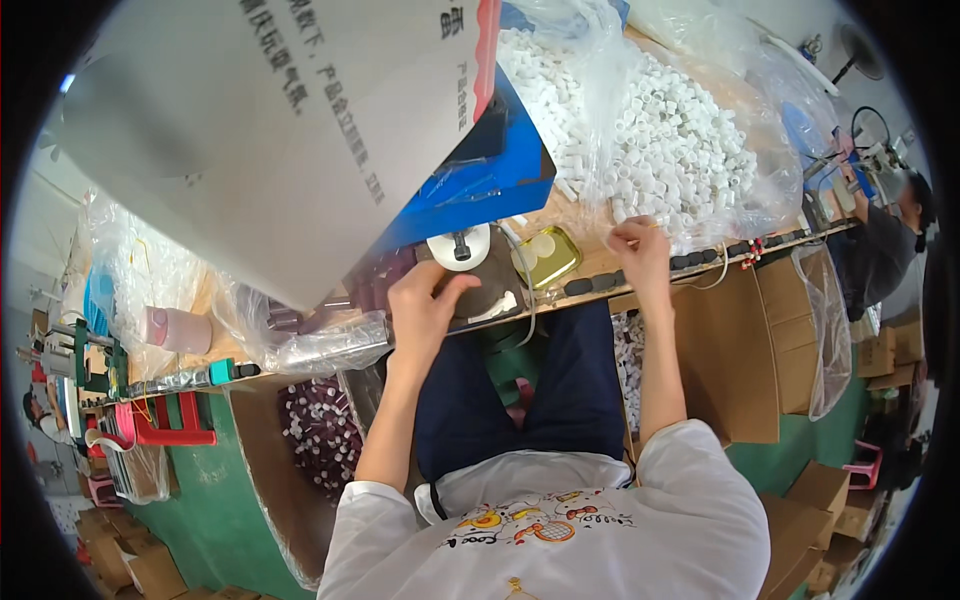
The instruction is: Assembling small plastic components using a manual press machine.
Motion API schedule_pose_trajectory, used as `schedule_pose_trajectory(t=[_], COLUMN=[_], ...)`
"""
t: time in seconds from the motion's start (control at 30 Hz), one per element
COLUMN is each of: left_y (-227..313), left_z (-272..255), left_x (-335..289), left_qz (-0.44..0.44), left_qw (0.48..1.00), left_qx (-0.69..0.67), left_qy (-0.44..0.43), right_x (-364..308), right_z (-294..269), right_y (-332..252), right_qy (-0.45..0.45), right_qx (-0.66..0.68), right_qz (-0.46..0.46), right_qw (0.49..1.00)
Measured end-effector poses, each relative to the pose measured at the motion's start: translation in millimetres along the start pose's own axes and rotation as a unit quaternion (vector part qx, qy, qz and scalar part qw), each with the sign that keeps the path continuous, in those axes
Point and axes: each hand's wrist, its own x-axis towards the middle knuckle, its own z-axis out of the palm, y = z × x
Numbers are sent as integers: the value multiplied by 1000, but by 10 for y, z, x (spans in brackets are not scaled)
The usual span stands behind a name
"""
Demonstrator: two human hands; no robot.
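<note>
My left hand (423,305) is by the table's front edge, its thumb apart from the curled fingers, with nothing visible between them. Just beyond its fingers stands a white round fixture (459,257) with a dark metal post in the middle. At the near side of a large heap of small white plastic caps (675,140), my right hand (643,255) has its thumb and fingertips pinched together. Whatever is in that pinch is too small to make out. Between my hands lies a shallow gold tin tray (568,262) holding pale round pieces.
A large white printed sheet (270,130) covers the upper left, before a blue machine housing (500,190). Clear plastic wrap (320,345) and a pink container (180,330) are at left. Below, a cardboard box (255,450) holds purple white-topped pieces. Another person (890,245) is at far right.
</note>
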Motion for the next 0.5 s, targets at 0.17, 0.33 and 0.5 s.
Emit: schedule_pose_trajectory(t=[0.17,0.33,0.5], left_y=[36,79,97], left_z=[122,202,249], left_x=[-5,-80,-66], left_qz=[17,32,42], left_qw=[998,994,991], left_qx=[-29,-6,-18], left_qy=[56,103,123], right_x=[-189,-281,-313], right_z=[446,584,816], right_y=[-355,-942,-1264], right_qy=[-3,3,-54], right_qx=[80,344,243], right_qz=[-125,-86,-303], right_qw=[989,935,920])
